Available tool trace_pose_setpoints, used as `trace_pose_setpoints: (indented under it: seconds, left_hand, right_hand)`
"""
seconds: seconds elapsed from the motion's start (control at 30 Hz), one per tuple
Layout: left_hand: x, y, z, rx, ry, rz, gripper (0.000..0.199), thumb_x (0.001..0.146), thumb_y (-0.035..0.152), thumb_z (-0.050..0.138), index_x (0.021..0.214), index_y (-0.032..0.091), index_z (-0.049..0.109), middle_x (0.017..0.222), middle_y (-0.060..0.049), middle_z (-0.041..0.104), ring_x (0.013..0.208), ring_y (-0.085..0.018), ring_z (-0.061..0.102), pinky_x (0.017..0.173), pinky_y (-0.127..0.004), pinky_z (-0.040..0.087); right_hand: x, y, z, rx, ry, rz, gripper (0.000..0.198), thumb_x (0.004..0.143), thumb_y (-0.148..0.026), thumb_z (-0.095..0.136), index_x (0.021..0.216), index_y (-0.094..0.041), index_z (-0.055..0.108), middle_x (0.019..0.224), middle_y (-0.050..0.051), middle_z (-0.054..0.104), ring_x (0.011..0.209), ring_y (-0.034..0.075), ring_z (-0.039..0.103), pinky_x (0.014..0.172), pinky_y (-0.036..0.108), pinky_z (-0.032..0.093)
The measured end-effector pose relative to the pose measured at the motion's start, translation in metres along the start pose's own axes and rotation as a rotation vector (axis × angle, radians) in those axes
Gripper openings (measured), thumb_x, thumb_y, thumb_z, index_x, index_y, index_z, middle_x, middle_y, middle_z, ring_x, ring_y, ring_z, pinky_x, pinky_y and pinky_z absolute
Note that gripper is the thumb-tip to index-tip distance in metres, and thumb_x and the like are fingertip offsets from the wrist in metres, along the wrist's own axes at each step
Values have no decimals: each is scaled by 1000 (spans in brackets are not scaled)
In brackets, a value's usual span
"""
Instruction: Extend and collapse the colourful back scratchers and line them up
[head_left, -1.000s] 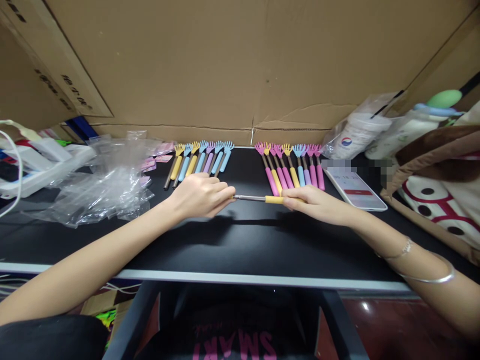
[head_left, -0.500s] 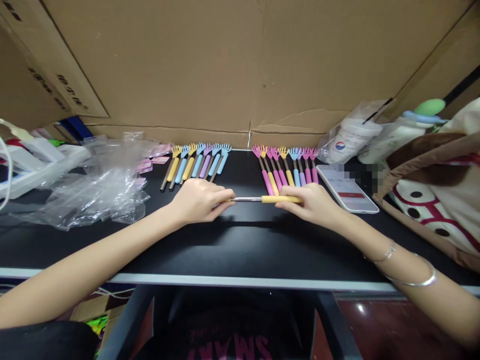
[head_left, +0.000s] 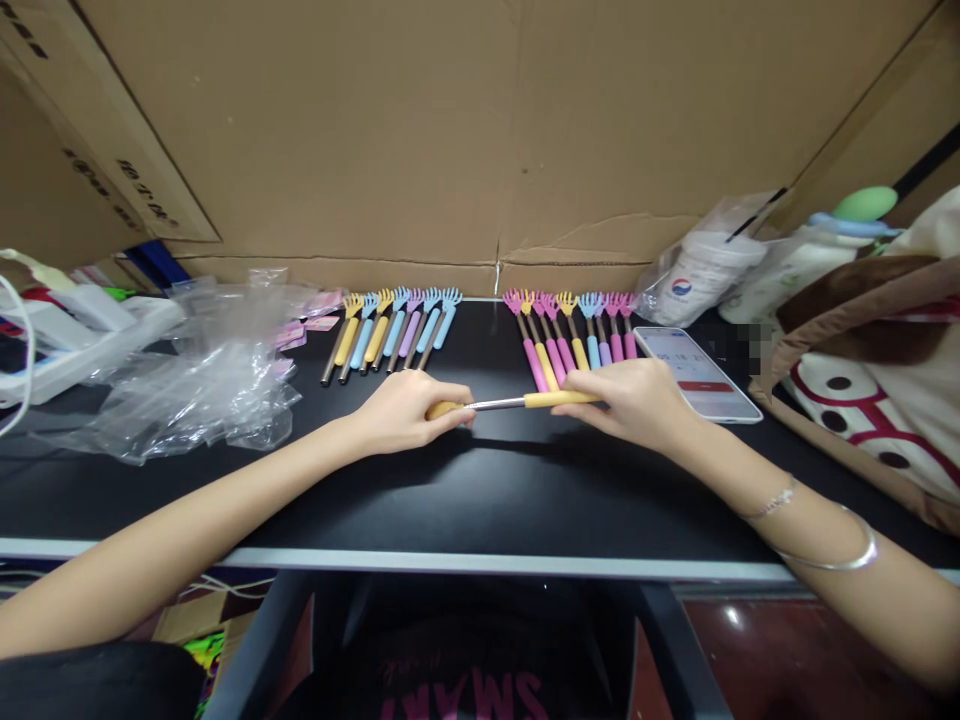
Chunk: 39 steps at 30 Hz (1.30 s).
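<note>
Between my two hands runs a yellow back scratcher [head_left: 499,404] with a metal rod, held level above the black table [head_left: 480,500]. My left hand [head_left: 409,410] is closed on its yellow claw end, which the fingers mostly cover. The yellow handle sits in the pinch of my right hand [head_left: 626,395]. Behind my left hand lies a row of back scratchers [head_left: 394,325] in yellow, blue and purple. A second row of back scratchers [head_left: 574,335], mostly pink with some yellow, blue and purple, lies just behind my right hand.
Clear plastic bags [head_left: 202,375] are heaped at the left, beside a white rack [head_left: 97,340]. On the right are a phone [head_left: 701,375], a bagged cup [head_left: 701,275], a bottle [head_left: 817,260] and a fabric bag [head_left: 885,370]. Cardboard [head_left: 360,130] walls the back.
My left hand has shifted slightly down and turned, so more of the yellow claw end shows. The scratcher tilts a little, its left end lower. My right hand keeps its grip.
</note>
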<state>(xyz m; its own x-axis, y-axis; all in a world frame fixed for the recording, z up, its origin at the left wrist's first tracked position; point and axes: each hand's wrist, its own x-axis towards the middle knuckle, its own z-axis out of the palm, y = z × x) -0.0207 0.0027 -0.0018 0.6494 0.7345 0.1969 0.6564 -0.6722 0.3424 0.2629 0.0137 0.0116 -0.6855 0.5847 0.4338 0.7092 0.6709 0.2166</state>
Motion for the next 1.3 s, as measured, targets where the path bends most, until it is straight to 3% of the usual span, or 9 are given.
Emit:
trace_pose_setpoints:
  seconds: [0.2,0.37,0.6,0.93,1.1,1.3]
  left_hand:
    - [-1,0,-1,130,100,40,30,89,39,46,78,21,67,49,4,53,45,-10,47,49,-21,27]
    - [-2,-3,-6,288,223,142,25,88,36,48,80,22,67,50,4,58,46,-10,53,47,-22,24]
    - [-3,-5,-10,472,338,273,25,89,32,47,76,21,64,56,4,63,52,-10,58,47,-23,24]
    - [-3,-9,-15,695,431,465,29,92,34,44,76,22,65,55,4,61,49,-9,54,49,-25,29]
    - [-3,-6,-16,723,430,463,32,93,34,42,74,22,65,54,3,60,49,-9,53,49,-25,29]
    - [-2,-8,-10,650,406,400,31,92,33,43,74,21,64,55,3,60,51,-9,55,48,-25,27]
  right_hand:
    - [2,-4,-4,39,-104,60,56,89,-62,29,77,-20,65,54,3,57,46,9,41,50,25,20]
    - [1,-7,0,152,-114,122,56,87,-63,31,82,-20,66,56,2,57,47,10,41,51,25,22]
    - [3,-9,2,444,-284,215,51,88,-60,35,86,-18,65,61,0,54,53,10,42,53,24,24]
    - [9,-18,-6,895,-538,241,50,88,-57,35,72,-15,57,63,0,48,58,10,40,57,24,30]
    - [9,-16,1,906,-537,227,50,87,-58,35,70,-16,55,65,0,49,60,10,42,58,24,31]
    - [8,-19,0,743,-458,283,48,86,-57,37,73,-16,58,63,0,52,57,10,44,55,24,28]
